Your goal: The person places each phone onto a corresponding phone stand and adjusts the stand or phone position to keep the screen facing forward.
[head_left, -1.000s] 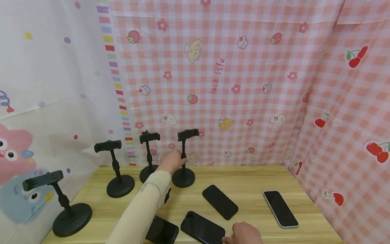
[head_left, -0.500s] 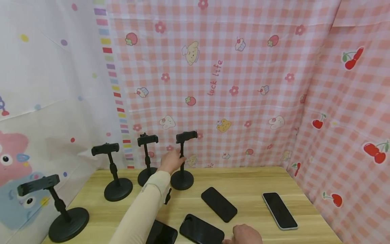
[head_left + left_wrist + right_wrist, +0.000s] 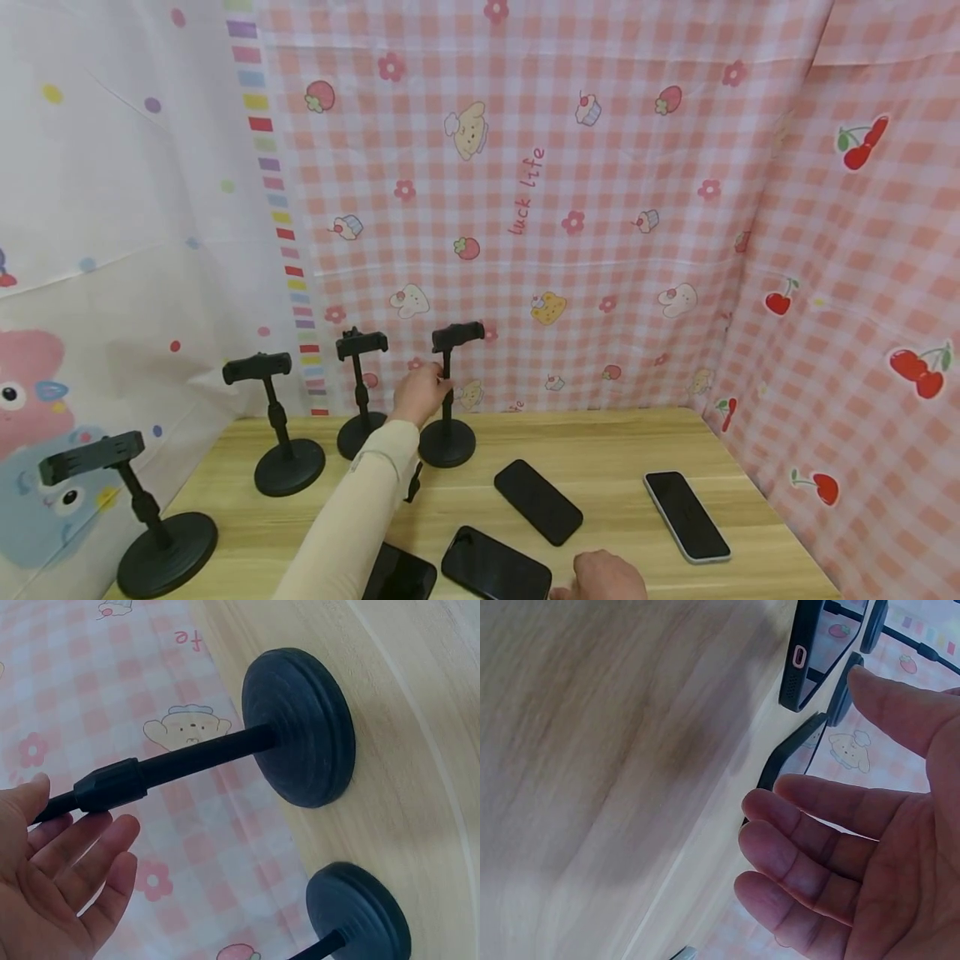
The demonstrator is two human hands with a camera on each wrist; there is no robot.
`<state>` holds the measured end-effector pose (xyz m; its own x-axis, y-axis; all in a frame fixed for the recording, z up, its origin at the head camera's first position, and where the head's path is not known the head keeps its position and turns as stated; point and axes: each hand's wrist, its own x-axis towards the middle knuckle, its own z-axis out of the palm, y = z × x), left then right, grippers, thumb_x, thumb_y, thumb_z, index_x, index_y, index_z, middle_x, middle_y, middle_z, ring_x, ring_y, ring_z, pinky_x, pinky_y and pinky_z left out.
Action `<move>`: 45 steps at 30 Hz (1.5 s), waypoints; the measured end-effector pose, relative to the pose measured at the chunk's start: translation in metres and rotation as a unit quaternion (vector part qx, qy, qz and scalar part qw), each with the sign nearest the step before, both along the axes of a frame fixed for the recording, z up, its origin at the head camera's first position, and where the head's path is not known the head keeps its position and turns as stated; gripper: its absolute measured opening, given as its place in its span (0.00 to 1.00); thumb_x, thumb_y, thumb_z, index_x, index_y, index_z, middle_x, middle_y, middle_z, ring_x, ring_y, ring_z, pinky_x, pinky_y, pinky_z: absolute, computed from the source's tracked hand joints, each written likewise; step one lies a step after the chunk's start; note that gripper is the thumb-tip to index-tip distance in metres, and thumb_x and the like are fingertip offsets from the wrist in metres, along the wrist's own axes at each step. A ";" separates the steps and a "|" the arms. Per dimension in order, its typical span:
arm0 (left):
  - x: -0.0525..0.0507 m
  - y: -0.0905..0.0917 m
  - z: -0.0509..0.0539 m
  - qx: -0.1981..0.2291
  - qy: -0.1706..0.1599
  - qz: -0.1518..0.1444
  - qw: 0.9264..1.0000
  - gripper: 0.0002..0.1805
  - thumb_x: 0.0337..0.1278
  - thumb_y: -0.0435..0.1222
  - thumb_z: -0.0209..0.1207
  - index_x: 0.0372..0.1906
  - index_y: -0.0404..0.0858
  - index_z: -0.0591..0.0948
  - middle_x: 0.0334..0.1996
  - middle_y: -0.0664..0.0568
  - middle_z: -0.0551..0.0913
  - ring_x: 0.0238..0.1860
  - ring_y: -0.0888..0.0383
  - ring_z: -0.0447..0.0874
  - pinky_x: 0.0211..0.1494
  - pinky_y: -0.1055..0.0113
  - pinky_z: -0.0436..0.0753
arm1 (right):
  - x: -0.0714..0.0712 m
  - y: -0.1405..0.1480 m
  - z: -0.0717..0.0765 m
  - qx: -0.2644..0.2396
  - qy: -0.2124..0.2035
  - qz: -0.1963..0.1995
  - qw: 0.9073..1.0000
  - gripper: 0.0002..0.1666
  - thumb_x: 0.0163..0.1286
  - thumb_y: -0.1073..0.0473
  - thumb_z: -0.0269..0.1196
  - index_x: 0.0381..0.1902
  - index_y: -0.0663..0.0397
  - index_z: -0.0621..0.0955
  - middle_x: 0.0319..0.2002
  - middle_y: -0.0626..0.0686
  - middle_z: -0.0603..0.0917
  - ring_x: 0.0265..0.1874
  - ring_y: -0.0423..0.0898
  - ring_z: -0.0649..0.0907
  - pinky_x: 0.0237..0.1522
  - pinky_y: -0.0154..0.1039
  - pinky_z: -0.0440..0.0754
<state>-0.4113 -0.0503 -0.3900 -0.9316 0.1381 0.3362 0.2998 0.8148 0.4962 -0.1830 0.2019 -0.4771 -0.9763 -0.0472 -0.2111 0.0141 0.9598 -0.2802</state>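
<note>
My left hand [image 3: 420, 393] is at the pole of the rightmost black phone stand [image 3: 447, 442]. In the left wrist view, the thumb and forefinger of my left hand [image 3: 71, 877] pinch that stand's pole [image 3: 202, 755] just above its collar; the other fingers are loosely bent. The stand's round base [image 3: 300, 727] rests on the table. Low in the head view, my right hand [image 3: 603, 575] is beside a black phone [image 3: 495, 562]. The right wrist view shows my right hand [image 3: 877, 847] with relaxed, slightly bent fingers, holding nothing, near a dark phone [image 3: 791, 754].
Three more black stands [image 3: 288, 467] [image 3: 362, 429] [image 3: 168, 554] are to the left. A black phone [image 3: 538, 502] lies mid-table, a white-edged one [image 3: 687, 517] at right, and another [image 3: 400, 573] partly behind my left sleeve. Patterned cloth [image 3: 600, 267] hangs behind the wooden table [image 3: 615, 450].
The head view has shifted slightly. My left thumb reaches less far across the stand's pole than before. The stands and phones keep their places, and my right hand stays beside the phone.
</note>
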 end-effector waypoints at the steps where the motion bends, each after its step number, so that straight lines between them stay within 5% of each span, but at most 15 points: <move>1: 0.000 0.000 0.000 0.002 -0.001 -0.001 1.000 0.09 0.65 0.39 0.62 0.35 0.36 0.83 0.31 0.47 0.85 0.28 0.51 0.80 0.33 0.55 0.78 | 0.000 0.000 0.000 0.000 0.001 -0.002 1.000 0.23 0.59 0.43 0.71 0.21 0.55 0.78 0.16 0.48 0.73 0.18 0.44 0.73 0.26 0.41 0.73; 16: 0.000 0.007 0.001 -0.001 -0.019 -0.006 1.000 0.10 0.70 0.38 0.58 0.40 0.34 0.84 0.32 0.47 0.85 0.29 0.52 0.82 0.36 0.55 0.80 | 0.001 -0.001 0.000 0.005 0.001 -0.011 1.000 0.23 0.59 0.43 0.71 0.21 0.55 0.79 0.18 0.48 0.74 0.19 0.45 0.73 0.27 0.43 0.74; 37: 0.030 0.005 -0.003 -0.010 0.030 -0.087 0.996 0.14 0.69 0.38 0.59 0.26 0.37 0.80 0.19 0.53 0.77 0.19 0.57 0.72 0.26 0.64 0.72 | 0.004 -0.011 0.005 -0.006 0.007 -0.006 1.000 0.23 0.58 0.44 0.73 0.26 0.59 0.83 0.21 0.49 0.77 0.22 0.46 0.75 0.31 0.46 0.78; 45: 0.042 0.004 -0.005 -0.011 0.035 -0.092 0.995 0.13 0.68 0.37 0.60 0.25 0.39 0.79 0.19 0.54 0.76 0.19 0.58 0.71 0.26 0.64 0.70 | 0.003 -0.013 0.007 -0.008 0.013 0.004 1.000 0.23 0.58 0.44 0.73 0.25 0.59 0.82 0.21 0.49 0.77 0.22 0.46 0.75 0.29 0.47 0.78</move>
